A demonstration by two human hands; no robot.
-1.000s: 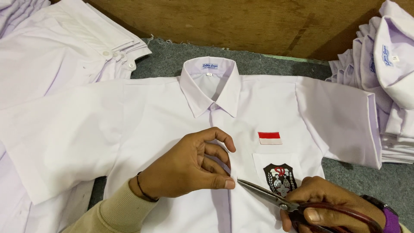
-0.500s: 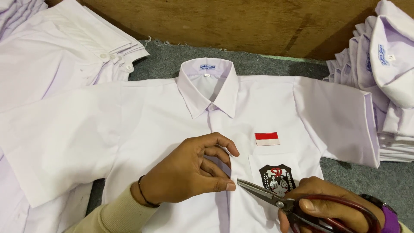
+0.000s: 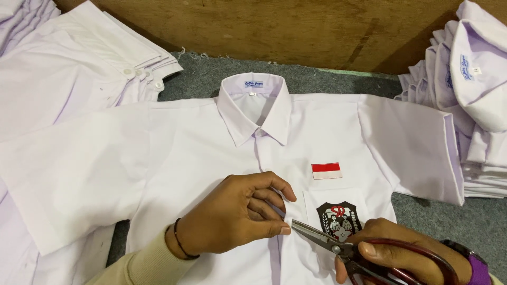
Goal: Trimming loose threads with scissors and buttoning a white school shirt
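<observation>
Your left hand (image 3: 232, 216) is resting on the front of the shirt (image 3: 211, 158), which is lying flat and face up on the grey counter (image 3: 449, 221), collar (image 3: 256, 105) pointing away from you. The fingers (image 3: 264, 203) of that hand are curling shut and pinching a small fold of the placket between thumb and fingertips, just left of the chest pocket. A thin dark band is sitting on that wrist above a beige sleeve.

Your right hand (image 3: 401, 258) is gripping the scissors (image 3: 338, 245) by their dark red handles, fingers closing through and around the loops. The blades are pointing left toward the pinched fold, their tips nearly touching your left thumb (whether the blades are slightly parted or together is hard to tell at this angle). The scissors are lying across the lower edge of the pocket, just under the black crest patch (image 3: 338, 219). A small red and white patch (image 3: 326, 171) is sitting above the pocket.

A stack (image 3: 79, 63) of white shirts is lying at the left of the counter, touching the spread shirt's sleeve, and another pile (image 3: 470, 89) of folded ones is sitting at the right. A brown board (image 3: 296, 31) is standing behind the counter.
</observation>
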